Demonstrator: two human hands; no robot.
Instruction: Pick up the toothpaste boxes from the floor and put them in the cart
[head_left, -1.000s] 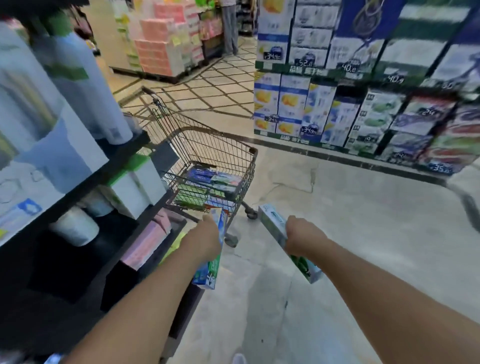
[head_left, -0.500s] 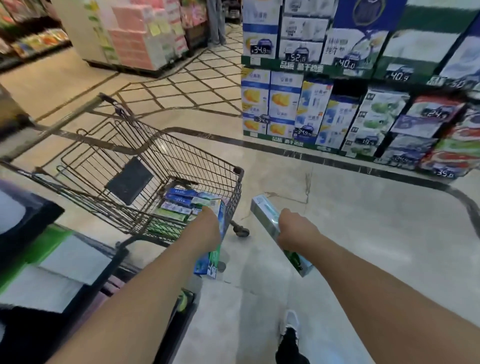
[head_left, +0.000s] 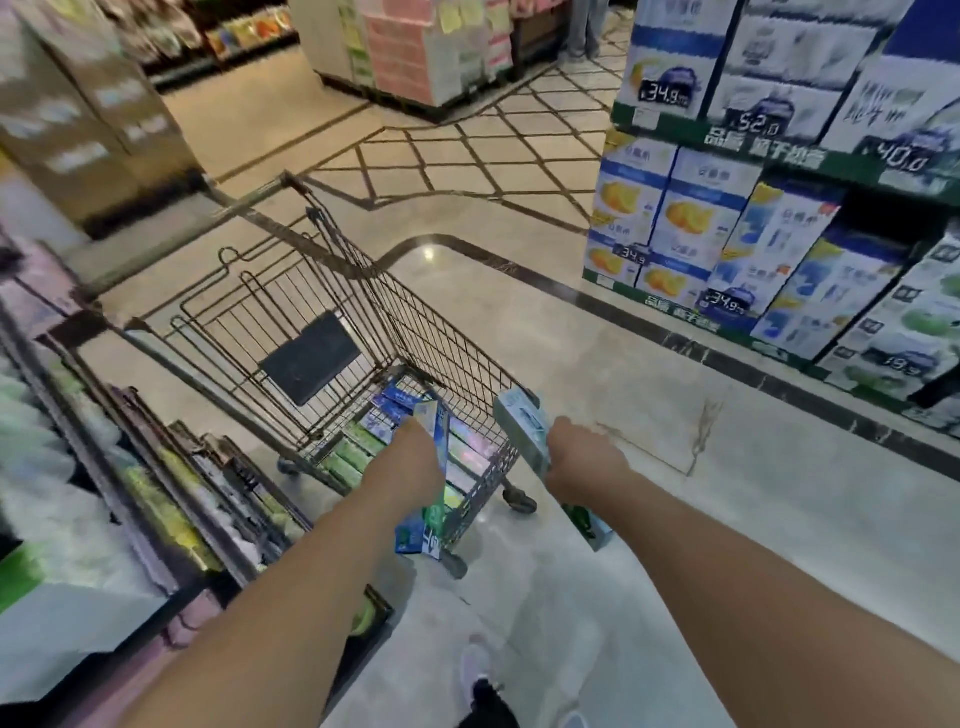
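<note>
A wire shopping cart (head_left: 452, 358) stands on the floor ahead of me, with several blue and green toothpaste boxes (head_left: 387, 415) lying on its bottom. My left hand (head_left: 415, 462) grips a blue-and-green toothpaste box (head_left: 434, 431) held upright at the cart's near end wall. My right hand (head_left: 584, 462) grips a pale teal toothpaste box (head_left: 522, 428) just right of the cart's near corner, its far end raised toward the rim.
Low shelves of packaged goods (head_left: 156, 493) run along my left, close to the cart. Stacked cartons with price tags (head_left: 753, 249) fill the display at right. Pale stone floor (head_left: 727, 519) lies open between them. My shoe (head_left: 475, 670) shows at the bottom.
I have stepped closer, so the cart now looks nearer and sits more to the middle. Both hands have carried their boxes up to its near end.
</note>
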